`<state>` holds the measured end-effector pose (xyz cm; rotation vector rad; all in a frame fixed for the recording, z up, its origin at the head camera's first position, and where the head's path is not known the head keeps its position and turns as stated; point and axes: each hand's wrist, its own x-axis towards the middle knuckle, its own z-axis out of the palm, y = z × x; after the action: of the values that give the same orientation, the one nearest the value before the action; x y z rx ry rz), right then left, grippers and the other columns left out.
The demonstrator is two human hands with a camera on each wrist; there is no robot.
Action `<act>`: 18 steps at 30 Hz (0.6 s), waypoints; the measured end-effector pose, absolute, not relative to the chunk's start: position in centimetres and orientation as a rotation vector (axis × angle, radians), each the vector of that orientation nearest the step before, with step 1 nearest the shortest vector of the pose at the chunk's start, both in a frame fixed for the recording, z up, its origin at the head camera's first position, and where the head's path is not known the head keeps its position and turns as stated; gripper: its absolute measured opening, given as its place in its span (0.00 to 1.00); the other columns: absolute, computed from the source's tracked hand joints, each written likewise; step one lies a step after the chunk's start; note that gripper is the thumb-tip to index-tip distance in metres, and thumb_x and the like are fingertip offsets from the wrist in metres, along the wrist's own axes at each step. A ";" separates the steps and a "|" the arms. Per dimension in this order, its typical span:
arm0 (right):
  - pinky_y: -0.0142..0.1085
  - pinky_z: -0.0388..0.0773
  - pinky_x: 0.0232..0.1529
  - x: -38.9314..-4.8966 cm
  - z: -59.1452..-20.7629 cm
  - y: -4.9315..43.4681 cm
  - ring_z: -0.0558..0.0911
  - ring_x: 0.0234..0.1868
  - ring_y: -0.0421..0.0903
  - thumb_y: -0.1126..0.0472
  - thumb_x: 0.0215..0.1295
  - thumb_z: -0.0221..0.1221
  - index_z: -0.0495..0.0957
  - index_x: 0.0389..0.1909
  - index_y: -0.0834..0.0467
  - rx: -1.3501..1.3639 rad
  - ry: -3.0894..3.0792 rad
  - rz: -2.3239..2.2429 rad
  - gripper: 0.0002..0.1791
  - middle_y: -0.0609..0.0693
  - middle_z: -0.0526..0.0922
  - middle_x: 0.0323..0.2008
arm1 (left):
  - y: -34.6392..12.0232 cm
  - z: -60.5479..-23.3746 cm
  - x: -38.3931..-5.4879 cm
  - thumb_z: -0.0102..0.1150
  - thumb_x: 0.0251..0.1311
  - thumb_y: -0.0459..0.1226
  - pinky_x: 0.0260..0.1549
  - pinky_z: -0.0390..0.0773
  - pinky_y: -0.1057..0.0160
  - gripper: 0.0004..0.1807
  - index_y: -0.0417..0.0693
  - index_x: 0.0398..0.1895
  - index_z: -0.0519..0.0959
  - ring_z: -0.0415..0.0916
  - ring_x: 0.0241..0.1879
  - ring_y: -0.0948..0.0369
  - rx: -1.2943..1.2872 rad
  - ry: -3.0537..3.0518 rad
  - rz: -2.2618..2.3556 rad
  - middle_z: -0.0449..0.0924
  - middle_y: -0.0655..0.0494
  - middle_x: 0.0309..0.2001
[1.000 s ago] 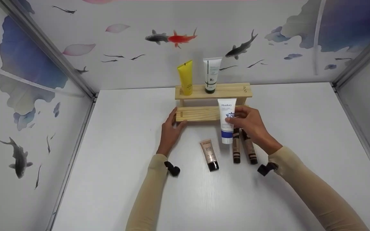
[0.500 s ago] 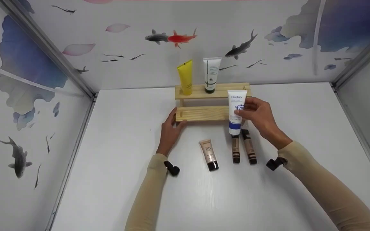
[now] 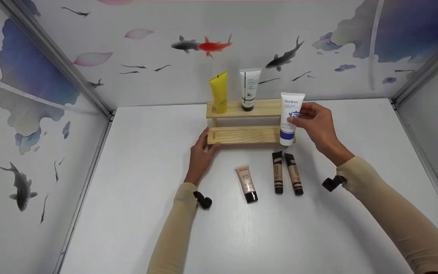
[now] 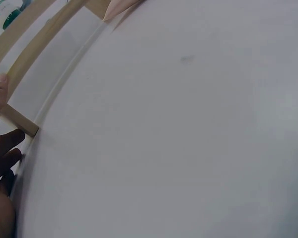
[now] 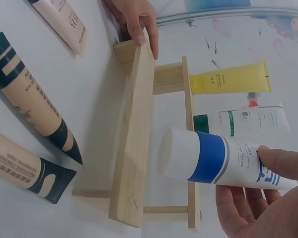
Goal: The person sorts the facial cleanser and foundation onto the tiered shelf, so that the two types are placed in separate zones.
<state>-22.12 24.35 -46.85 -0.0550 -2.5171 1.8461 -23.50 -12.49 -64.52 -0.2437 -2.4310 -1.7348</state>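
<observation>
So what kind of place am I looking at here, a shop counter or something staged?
Most likely a staged tabletop booth, not a shop: a white table is boxed in by walls papered with painted fish. A small two-step wooden rack holds cosmetic tubes, and the right hand holds a white-and-blue tube over it.

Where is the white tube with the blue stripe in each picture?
Head: white and blue tube is right of centre, upright in the right hand, over the wooden shelf's right end.
Left wrist: not in it.
Right wrist: it lies sideways at lower right, cap pointing left.
Shared landmark: the wooden shelf appears in all three views.
</observation>
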 end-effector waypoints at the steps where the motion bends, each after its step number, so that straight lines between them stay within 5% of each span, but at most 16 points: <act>1: 0.37 0.85 0.65 -22.3 -46.8 24.5 0.84 0.61 0.48 0.60 0.75 0.73 0.75 0.74 0.65 -0.057 -2.511 1.842 0.32 0.61 0.83 0.64 | -12.5 -64.5 -23.5 0.70 0.76 0.49 0.77 0.72 0.52 0.45 0.44 0.88 0.61 0.74 0.76 0.52 -0.244 -2.433 -1.733 0.74 0.45 0.78; 10: 0.43 0.83 0.69 -24.5 -45.6 24.7 0.84 0.61 0.49 0.61 0.74 0.73 0.77 0.72 0.64 -0.068 -2.454 1.839 0.30 0.60 0.83 0.64 | -12.4 -64.6 -23.5 0.70 0.76 0.48 0.77 0.72 0.52 0.45 0.45 0.88 0.61 0.74 0.76 0.53 -0.229 -2.440 -1.715 0.74 0.45 0.78; 18: 0.38 0.84 0.64 -26.1 -44.9 24.5 0.84 0.57 0.47 0.64 0.73 0.73 0.78 0.68 0.65 -0.020 -2.413 1.831 0.26 0.57 0.85 0.59 | -12.3 -64.5 -23.7 0.70 0.76 0.46 0.77 0.72 0.54 0.44 0.42 0.87 0.61 0.73 0.77 0.52 -0.257 -2.434 -1.702 0.73 0.43 0.79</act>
<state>-26.08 24.50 -44.93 -0.0200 -2.4131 1.8306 -23.65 -12.33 -64.45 -0.2567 -2.4339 -1.7017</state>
